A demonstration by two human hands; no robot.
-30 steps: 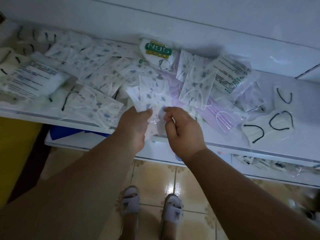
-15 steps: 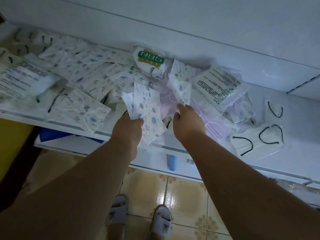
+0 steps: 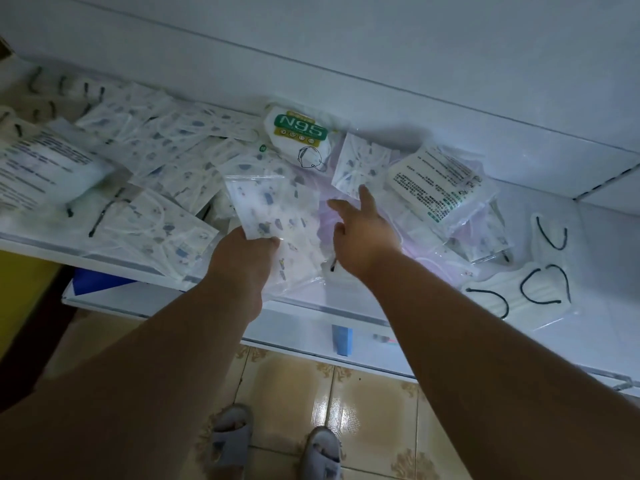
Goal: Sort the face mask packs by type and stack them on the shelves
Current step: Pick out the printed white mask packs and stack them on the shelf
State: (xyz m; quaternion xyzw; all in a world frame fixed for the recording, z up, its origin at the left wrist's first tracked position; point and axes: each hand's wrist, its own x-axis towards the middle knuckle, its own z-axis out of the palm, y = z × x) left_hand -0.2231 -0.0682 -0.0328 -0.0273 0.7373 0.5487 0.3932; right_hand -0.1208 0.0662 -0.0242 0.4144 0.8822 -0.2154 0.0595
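My left hand grips a small stack of clear packs with cartoon-print masks at the shelf's front edge. My right hand stretches forward with straight fingers, its fingertips at the lower edge of another cartoon-print pack that lies over pink mask packs. Just behind sits a white N95 pack with a green label. More cartoon-print packs are spread over the shelf's left half.
The white shelf also carries a text-printed pack at the right, another text-printed pack at far left, and white masks with black ear loops at the right front. A lower shelf juts out beneath. My slippered feet stand on tiled floor.
My right hand let go of the packs near the left hand and reached forward, fingers now straight at the farther cartoon-print pack. The left hand keeps its stack.
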